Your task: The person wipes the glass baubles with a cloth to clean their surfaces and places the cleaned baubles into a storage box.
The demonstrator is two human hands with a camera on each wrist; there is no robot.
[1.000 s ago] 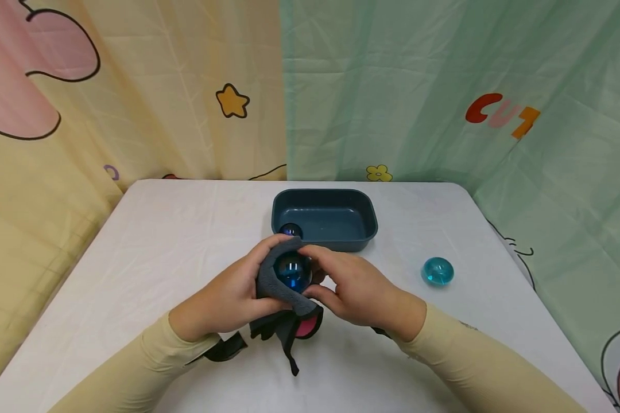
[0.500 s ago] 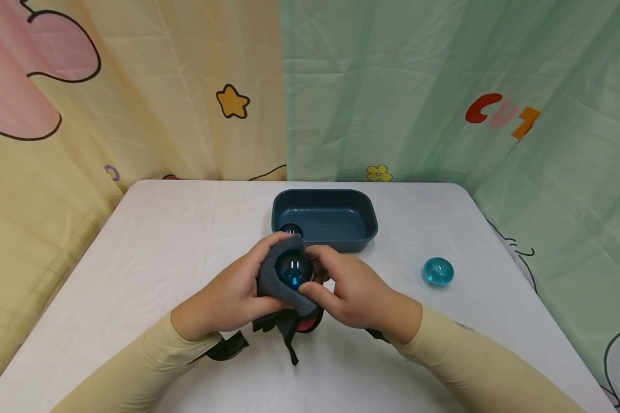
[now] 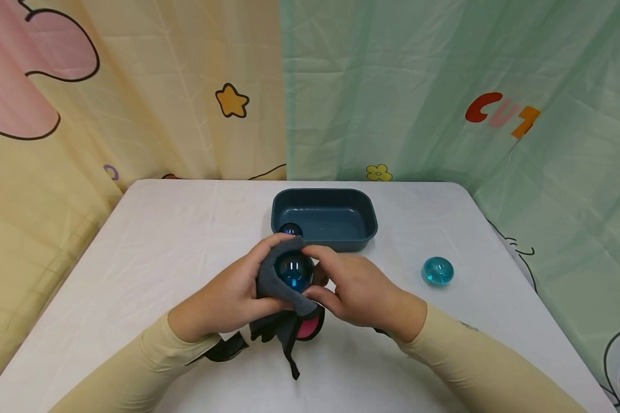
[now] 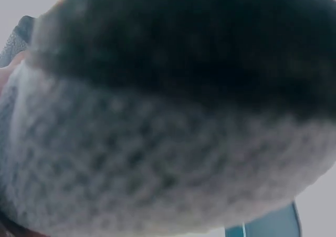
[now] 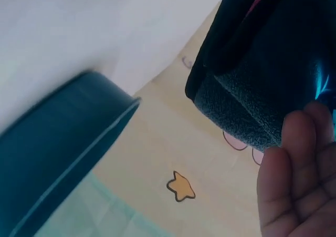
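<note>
In the head view a dark blue glassy ball [image 3: 294, 272] sits within a fold of grey fuzzy cloth [image 3: 270, 279], above the near middle of the table. My left hand [image 3: 232, 292] grips the cloth from the left, fingers over its top and thumb along its lower side. From the right, my right hand [image 3: 353, 284] holds the ball's edge between thumb and fingers. Black flaps and a pink patch [image 3: 308, 327] hang below the cloth. Grey pile [image 4: 157, 163] fills most of the left wrist view. In the right wrist view, fingertips [image 5: 299, 129] meet the shiny ball beside the cloth.
Just beyond the hands stands a dark blue-green rectangular tub [image 3: 330, 245], with another dark ball [image 3: 291, 229] in its near left corner. A turquoise clear ball [image 3: 438, 271] lies on the white table [image 3: 196, 229] to the right. Printed curtains hang behind.
My right thumb has gone from the ball's front back to its lower right edge over the last half second. The hanging flaps have dropped slightly lower. The tub and turquoise ball stay put.
</note>
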